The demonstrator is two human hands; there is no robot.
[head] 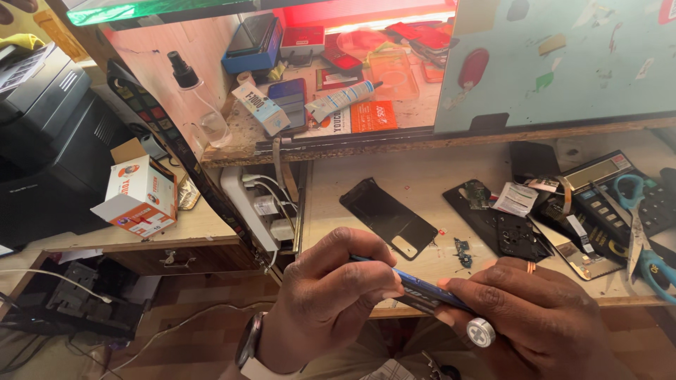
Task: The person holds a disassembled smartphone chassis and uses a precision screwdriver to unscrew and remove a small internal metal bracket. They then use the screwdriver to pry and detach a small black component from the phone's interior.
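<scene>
Both hands were low in the head view, in front of the counter (422, 176) edge, sharing one blue screwdriver (422, 288). Left hand (331, 295), watch on the wrist, had its fingers (366, 264) curled and pressed around the tip end of the shaft, pinching it. Right hand (535, 317) had its fingers closed around the handle end; the round silver cap (481, 332) stuck out below its thumb. The tool lay slanted, tip up-left, cap down-right. Couldn't tell whether the tip touched anything; the left fingers hid it.

On the counter just beyond the hands: a black phone back cover (387, 217) lying flat, a small circuit part (462, 252) near it, and an opened black phone frame (503, 229) to the right. Further right sat a calculator (605, 186) and blue-handled scissors (637, 232). The shelf (317, 144) above held a clear spray bottle (197, 98), a glue tube (341, 100) and small boxes. A white-and-orange box (137, 197) sat on the lower surface to the left, next to a black printer (49, 141).
</scene>
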